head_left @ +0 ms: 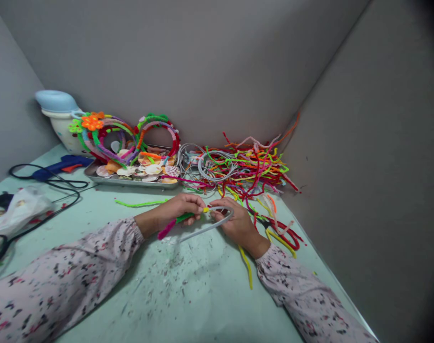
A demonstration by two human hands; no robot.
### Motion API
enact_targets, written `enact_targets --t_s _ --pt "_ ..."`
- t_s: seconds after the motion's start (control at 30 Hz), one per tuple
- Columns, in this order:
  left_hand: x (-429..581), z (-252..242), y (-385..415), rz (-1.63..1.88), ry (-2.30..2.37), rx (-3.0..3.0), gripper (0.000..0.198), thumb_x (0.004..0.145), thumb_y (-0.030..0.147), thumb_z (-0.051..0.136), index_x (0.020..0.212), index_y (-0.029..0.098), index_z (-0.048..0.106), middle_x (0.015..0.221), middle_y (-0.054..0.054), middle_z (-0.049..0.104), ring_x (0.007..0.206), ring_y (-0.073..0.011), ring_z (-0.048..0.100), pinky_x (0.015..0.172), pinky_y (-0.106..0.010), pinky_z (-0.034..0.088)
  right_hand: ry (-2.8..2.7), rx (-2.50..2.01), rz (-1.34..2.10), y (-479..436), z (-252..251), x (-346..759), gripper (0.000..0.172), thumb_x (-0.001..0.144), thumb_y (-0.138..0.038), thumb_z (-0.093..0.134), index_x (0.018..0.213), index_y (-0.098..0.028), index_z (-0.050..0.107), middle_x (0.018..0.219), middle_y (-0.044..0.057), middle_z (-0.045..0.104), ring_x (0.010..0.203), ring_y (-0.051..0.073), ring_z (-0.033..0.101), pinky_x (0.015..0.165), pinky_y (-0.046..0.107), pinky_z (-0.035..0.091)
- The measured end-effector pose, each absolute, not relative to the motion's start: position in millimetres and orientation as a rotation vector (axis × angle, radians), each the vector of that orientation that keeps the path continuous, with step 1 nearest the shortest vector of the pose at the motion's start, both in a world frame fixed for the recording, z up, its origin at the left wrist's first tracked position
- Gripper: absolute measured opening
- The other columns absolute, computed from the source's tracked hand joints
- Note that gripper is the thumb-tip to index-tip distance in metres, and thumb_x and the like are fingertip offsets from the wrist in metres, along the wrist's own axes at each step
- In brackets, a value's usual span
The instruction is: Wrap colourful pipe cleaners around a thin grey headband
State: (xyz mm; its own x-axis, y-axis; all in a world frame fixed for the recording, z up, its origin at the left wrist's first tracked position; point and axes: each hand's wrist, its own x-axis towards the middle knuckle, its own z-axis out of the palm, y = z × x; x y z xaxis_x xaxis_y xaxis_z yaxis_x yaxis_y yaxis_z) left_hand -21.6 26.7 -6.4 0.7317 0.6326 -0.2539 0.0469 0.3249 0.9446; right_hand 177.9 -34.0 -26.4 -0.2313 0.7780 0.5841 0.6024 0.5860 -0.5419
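Note:
Above the middle of the table, my left hand pinches a curved grey headband. Magenta pipe cleaner covers one end of the band, followed by green and a short yellow wrap by my left fingertips. My right hand is closed at the bend of the band, close to the yellow wrap. A yellow pipe cleaner trails out below my right hand; its upper part is hidden by the palm. The bare grey end of the band points toward the lower left.
A metal tray holds seashells, with colourful finished headbands on it. Bare hoops and a pipe cleaner heap lie to its right. Red-handled scissors, a blue glue gun, its black cord and a lidded container surround the workspace.

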Motion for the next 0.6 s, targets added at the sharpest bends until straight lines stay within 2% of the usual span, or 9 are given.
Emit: enact_targets --t_s 0.13,0.3,0.5,0.6 --pt "-20.4 -9.9 27.9 0.65 0.737 1.138 0.013 0.072 0.021 0.063 0.082 0.015 0.057 0.06 0.001 0.059 0.042 -0.0052 0.048 0.04 -0.016 0.031 -1.744 -1.193 0.121 -33.1 -21.6 180.2 0.018 0.083 -0.017 0.058 0.099 -0.02 0.062 0.091 0.005 0.062 0.083 0.017 0.058 0.073 0.03 0.048" --pt "-18.6 -7.4 24.4 0.884 0.756 1.211 0.013 0.074 0.021 0.062 0.083 0.016 0.055 0.06 0.004 0.055 0.044 -0.0057 0.046 0.043 -0.017 0.033 -1.6 -1.203 0.052 -35.9 -19.1 179.4 0.009 0.086 -0.019 0.055 0.092 -0.019 0.062 0.081 0.002 0.06 0.07 0.014 0.054 0.064 0.028 0.046" --pt "-16.7 -5.4 19.4 0.89 0.763 1.374 0.011 0.075 0.022 0.061 0.082 0.015 0.056 0.056 0.005 0.049 0.046 -0.0062 0.043 0.046 -0.019 0.033 -1.781 -1.152 0.158 -37.7 -19.5 176.7 0.023 0.082 -0.026 0.063 0.103 -0.019 0.058 0.079 0.002 0.06 0.067 0.013 0.055 0.06 0.026 0.046" --pt "-16.4 -5.1 19.3 0.838 0.754 1.386 0.012 0.075 0.023 0.06 0.083 0.015 0.057 0.057 0.005 0.049 0.047 -0.0062 0.042 0.047 -0.019 0.033 -1.861 -1.108 0.086 -37.9 -19.3 176.7 0.018 0.082 -0.026 0.062 0.099 -0.019 0.06 0.08 0.003 0.061 0.07 0.014 0.056 0.063 0.027 0.047"
